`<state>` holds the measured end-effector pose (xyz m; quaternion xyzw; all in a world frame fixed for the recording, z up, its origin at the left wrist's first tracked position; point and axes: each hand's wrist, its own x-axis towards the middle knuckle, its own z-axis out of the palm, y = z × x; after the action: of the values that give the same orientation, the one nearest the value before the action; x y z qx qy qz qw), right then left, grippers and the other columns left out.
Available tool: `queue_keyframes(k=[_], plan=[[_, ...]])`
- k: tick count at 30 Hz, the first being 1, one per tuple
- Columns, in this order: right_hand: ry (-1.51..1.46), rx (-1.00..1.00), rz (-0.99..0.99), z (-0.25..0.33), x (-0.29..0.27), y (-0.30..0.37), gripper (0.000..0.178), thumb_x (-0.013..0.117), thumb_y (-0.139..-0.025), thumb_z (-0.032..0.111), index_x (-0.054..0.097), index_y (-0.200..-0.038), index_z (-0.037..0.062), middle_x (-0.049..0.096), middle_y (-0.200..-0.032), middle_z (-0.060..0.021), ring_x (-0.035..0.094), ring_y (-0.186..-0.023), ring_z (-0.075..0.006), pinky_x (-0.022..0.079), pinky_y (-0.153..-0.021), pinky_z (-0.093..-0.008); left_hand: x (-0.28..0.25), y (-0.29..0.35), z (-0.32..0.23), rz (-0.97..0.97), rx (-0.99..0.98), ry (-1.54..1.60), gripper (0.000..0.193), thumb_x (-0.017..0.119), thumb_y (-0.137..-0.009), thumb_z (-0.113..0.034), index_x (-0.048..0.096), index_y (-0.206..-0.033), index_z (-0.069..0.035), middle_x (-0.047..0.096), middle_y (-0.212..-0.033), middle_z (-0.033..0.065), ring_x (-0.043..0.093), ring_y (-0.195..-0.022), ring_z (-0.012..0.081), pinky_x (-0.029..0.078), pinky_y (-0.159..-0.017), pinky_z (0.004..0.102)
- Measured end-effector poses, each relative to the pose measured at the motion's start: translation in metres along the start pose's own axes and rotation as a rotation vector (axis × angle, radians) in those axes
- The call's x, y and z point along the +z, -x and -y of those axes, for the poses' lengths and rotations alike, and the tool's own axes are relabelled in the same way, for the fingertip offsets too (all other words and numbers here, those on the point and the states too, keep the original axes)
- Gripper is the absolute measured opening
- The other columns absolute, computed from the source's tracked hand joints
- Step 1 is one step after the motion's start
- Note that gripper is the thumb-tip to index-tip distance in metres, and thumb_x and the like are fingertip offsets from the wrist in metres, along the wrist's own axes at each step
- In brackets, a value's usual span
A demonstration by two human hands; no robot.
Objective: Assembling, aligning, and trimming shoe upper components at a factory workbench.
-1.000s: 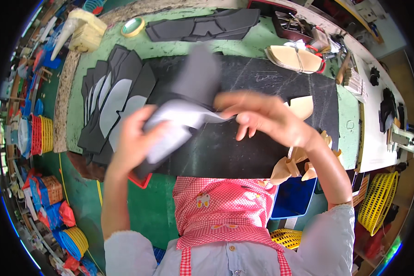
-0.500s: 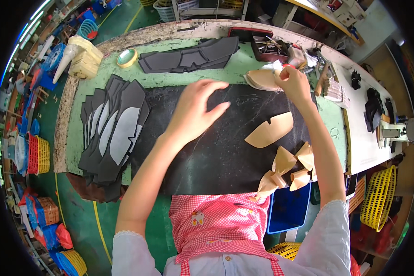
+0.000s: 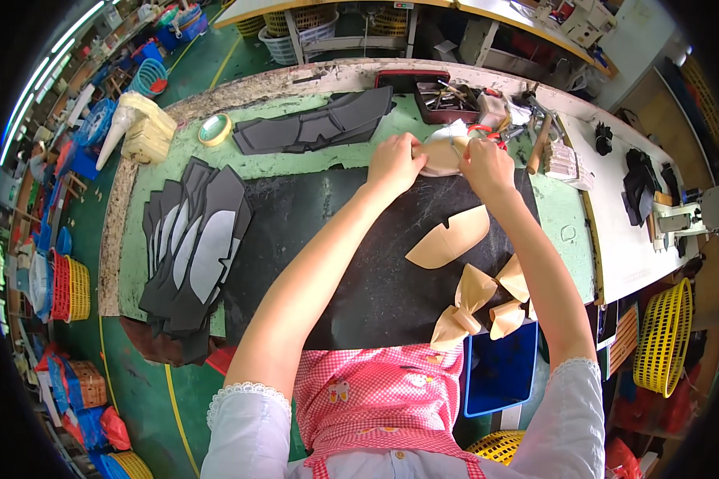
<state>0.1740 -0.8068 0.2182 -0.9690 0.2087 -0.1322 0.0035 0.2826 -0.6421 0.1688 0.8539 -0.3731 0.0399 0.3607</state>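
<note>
A small stack of tan leaf-shaped pieces [image 3: 442, 160] lies at the far edge of the black mat [image 3: 327, 239]. My left hand [image 3: 396, 165] has its fingers closed at the stack's left end. At the right end, my right hand [image 3: 487, 166] pinches a tan piece, its fingertips partly hiding the edge. Nearer to me on the mat rests one flat tan notched piece [image 3: 449, 237]. Several crumpled tan pieces [image 3: 473, 291] gather at the mat's near right corner, beside my right forearm.
Dark grey pieces with pale patches [image 3: 208, 254] fan out on the left; more grey pieces [image 3: 311, 124] lie at the back near a tape roll [image 3: 214, 129]. A tool box [image 3: 447, 100], red-handled scissors [image 3: 487, 134] and a hammer [image 3: 540, 144] stand back right. A blue bin [image 3: 499, 371] sits below.
My left hand has moved right and away from me, from open over the mat to closed at the stack. The right hand stays at the stack. The whole view has shifted slightly.
</note>
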Motion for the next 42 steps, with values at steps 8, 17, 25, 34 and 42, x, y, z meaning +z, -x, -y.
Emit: queue_keyframes(k=[8, 17, 25, 34, 42], plan=[[-0.753, 0.102, 0.210, -0.010, -0.025, 0.000, 0.013, 0.069, -0.082, 0.010, 0.066, -0.086, -0.0019, 0.072, -0.080, -0.0127, 0.074, -0.072, -0.0211, 0.058, -0.059, -0.0322, -0.006, 0.003, -0.033, 0.076, -0.110, 0.059, 0.064, 0.077, -0.078, -0.035, 0.052, -0.129, -0.005, 0.063, -0.102, 0.0201, 0.063, -0.106, 0.0373, 0.052, -0.090, 0.0436], [-0.734, -0.196, 0.002, -0.009, -0.067, 0.032, 0.036, 0.068, -0.095, 0.031, 0.065, -0.082, -0.0023, 0.059, -0.061, -0.0086, 0.047, -0.050, -0.0152, 0.041, -0.051, -0.0344, -0.087, 0.021, -0.030, 0.550, -0.071, 0.763, 0.044, 0.078, -0.087, -0.028, 0.064, -0.117, 0.000, 0.071, -0.105, 0.0061, 0.067, -0.093, 0.0120, 0.053, -0.083, 0.0295], [-1.293, -0.009, -0.048, 0.002, -0.009, 0.064, 0.034, 0.060, -0.102, 0.028, 0.064, -0.080, 0.0012, 0.049, -0.066, 0.0033, 0.042, -0.062, -0.0051, 0.034, -0.054, -0.0259, -0.104, 0.050, -0.026, 0.825, -0.231, 1.811, 0.056, 0.053, -0.104, -0.026, 0.034, -0.155, -0.016, 0.063, -0.098, 0.0045, 0.056, -0.056, 0.0059, 0.044, -0.045, 0.0208], [-1.416, 0.369, -0.005, -0.036, -0.047, 0.043, 0.031, 0.062, -0.100, 0.032, 0.075, -0.091, 0.0053, 0.043, -0.060, 0.0109, 0.031, -0.053, -0.0003, 0.022, -0.048, -0.0238, -0.105, 0.060, -0.036, 0.905, -0.012, 1.026, 0.066, 0.074, -0.091, -0.029, 0.048, -0.148, -0.005, 0.059, -0.136, 0.0068, 0.057, -0.121, 0.0133, 0.041, -0.109, 0.0296], [0.168, 0.313, -0.226, -0.166, -0.005, 0.063, 0.036, 0.067, -0.091, 0.030, 0.065, -0.124, 0.0154, 0.064, -0.119, -0.0125, 0.067, -0.104, -0.0307, 0.052, -0.083, -0.0455, -0.030, -0.012, -0.053, 0.332, 0.249, 0.670, 0.062, 0.078, -0.086, -0.031, 0.056, -0.137, -0.005, 0.064, -0.123, 0.0096, 0.060, -0.113, 0.0183, 0.048, -0.097, 0.0324]])
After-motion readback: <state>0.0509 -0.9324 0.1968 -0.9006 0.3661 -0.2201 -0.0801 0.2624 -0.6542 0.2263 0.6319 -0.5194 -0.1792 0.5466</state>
